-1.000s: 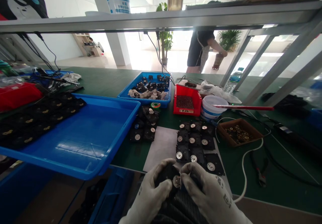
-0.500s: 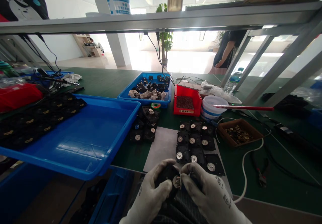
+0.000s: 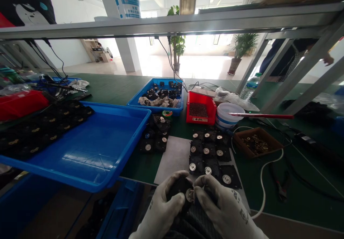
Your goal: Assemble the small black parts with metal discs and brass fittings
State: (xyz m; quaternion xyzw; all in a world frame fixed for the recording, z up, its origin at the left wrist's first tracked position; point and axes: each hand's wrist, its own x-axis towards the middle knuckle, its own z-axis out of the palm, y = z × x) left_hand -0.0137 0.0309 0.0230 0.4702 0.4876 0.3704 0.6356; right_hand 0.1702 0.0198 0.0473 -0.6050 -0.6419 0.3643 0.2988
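Note:
My left hand (image 3: 168, 203), in a white glove, is closed round a black part with a silver disc (image 3: 190, 195) at the bench's front edge. From the other side, my gloved right hand (image 3: 215, 201) has its thumb and fingers pinched together at the disc's right edge. Whatever may lie between those right fingertips is too small to make out. Just beyond my hands, several similar black parts with silver discs (image 3: 206, 151) lie in rows on a white sheet (image 3: 173, 156). More such parts (image 3: 147, 147) sit left of the sheet.
A large blue tray (image 3: 107, 142) stands left, black pieces along its far side. Behind are a smaller blue tray (image 3: 134, 101), a red bin (image 3: 213, 117) of small brown pieces and a white tub (image 3: 228, 115). Right lie a box of brass-coloured parts (image 3: 254, 142), pliers (image 3: 282, 192) and cables.
My hands keep nearly the same hold on the black part. In the background, a person has moved to the right, uncovering a potted plant. The view has shifted slightly.

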